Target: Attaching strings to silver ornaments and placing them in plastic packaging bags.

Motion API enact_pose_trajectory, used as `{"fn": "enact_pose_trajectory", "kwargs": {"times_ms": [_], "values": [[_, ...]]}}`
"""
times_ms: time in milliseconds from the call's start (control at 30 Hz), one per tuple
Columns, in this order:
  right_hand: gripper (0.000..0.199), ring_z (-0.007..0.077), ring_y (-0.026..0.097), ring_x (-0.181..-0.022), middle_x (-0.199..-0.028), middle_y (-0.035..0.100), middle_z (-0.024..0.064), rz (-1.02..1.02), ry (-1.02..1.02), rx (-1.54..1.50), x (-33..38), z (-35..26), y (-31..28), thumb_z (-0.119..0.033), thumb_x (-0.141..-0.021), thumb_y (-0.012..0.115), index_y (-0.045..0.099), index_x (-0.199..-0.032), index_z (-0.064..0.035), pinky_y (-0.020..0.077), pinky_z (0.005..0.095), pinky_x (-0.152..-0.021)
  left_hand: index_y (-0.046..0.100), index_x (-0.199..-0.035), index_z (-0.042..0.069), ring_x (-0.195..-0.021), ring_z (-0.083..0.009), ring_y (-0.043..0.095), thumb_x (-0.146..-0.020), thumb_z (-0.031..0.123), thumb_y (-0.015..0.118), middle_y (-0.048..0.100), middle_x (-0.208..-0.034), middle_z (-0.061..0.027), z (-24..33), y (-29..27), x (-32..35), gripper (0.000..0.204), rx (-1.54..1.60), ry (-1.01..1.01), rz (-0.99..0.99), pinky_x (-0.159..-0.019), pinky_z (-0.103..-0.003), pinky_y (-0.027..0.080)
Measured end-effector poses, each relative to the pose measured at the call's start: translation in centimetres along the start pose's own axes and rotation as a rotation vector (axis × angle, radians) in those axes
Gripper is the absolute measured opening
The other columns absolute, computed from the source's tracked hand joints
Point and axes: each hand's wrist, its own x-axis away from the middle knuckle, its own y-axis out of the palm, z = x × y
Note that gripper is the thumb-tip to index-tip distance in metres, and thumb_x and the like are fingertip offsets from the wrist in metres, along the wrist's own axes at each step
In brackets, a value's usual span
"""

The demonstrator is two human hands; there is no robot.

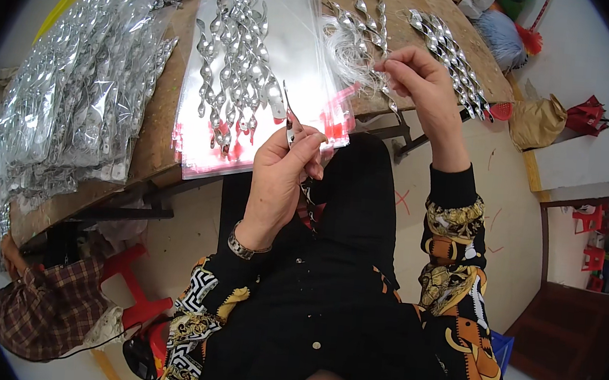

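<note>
My left hand (281, 177) is closed around a shiny silver twisted strip (290, 124); its upper tip points up and its lower part hangs below the fingers. Thumb and forefinger of my right hand (419, 82) are pinched together, raised over the table's right part. Whatever lies between those fingertips is too fine to make out. Beside them sits a loose bundle of thin white string (347, 56), with a few loose twisted strips (378, 21) by it. Left of these, several silver twisted strips (236, 66) lie on a stack of clear plastic bags (297, 43).
Bagged silver strips (83, 95) form a large pile on the wooden table's (161, 114) left side. More strips (449, 54) lie at the right edge, near a red umbrella (587, 114). At lower left, a person in a checked shirt (51, 312) is beside a red stool (135, 291).
</note>
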Motion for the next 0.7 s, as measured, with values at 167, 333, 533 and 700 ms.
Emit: {"fn": "enact_pose_trajectory", "kwargs": {"times_ms": [167,333,533,700], "values": [[0.007,0.0026,0.047,-0.064,-0.079,0.061,0.0002,0.017,0.053,-0.098,1.6,0.0,-0.7,-0.010,-0.090,0.058,0.060,-0.092,-0.0043,0.0374,0.0169,-0.057,0.061,-0.094,-0.001,-0.058,-0.0060,0.051,-0.091,0.013,0.060,0.056,-0.071,-0.0005,-0.2,0.3,0.1,0.014,0.003,-0.012,-0.023,-0.055,-0.020,0.044],[0.008,0.0031,0.048,-0.064,-0.080,0.061,0.0008,0.017,0.106,-0.112,3.3,-0.2,-0.1,-0.011,-0.090,0.058,0.059,-0.093,-0.0037,0.0384,0.0169,-0.057,0.063,-0.095,-0.002,-0.059,-0.0060,0.051,-0.091,0.013,0.059,0.055,-0.072,-0.0006,-0.2,0.6,0.1,0.015,0.000,-0.023,-0.050,-0.057,-0.020,0.045],[0.009,0.0033,0.050,-0.065,-0.078,0.060,-0.0001,-0.016,0.153,-0.231,5.9,-0.8,1.6,-0.010,-0.090,0.058,0.060,-0.095,-0.0029,0.0391,0.0169,-0.058,0.064,-0.100,-0.001,-0.061,-0.0054,0.051,-0.091,0.013,0.058,0.055,-0.074,0.0007,-0.2,1.1,0.2,0.018,-0.020,-0.054,-0.085,-0.059,-0.020,0.044],[0.015,0.0029,0.050,-0.066,-0.078,0.061,-0.0011,-0.051,0.119,-0.104,8.1,-1.7,3.2,-0.009,-0.089,0.058,0.062,-0.101,-0.0017,0.0390,0.0164,-0.060,0.064,-0.103,-0.001,-0.063,-0.0048,0.050,-0.091,0.012,0.058,0.054,-0.074,0.0019,-0.6,1.7,0.2,0.019,-0.028,-0.072,-0.102,-0.059,-0.019,0.044]]}}
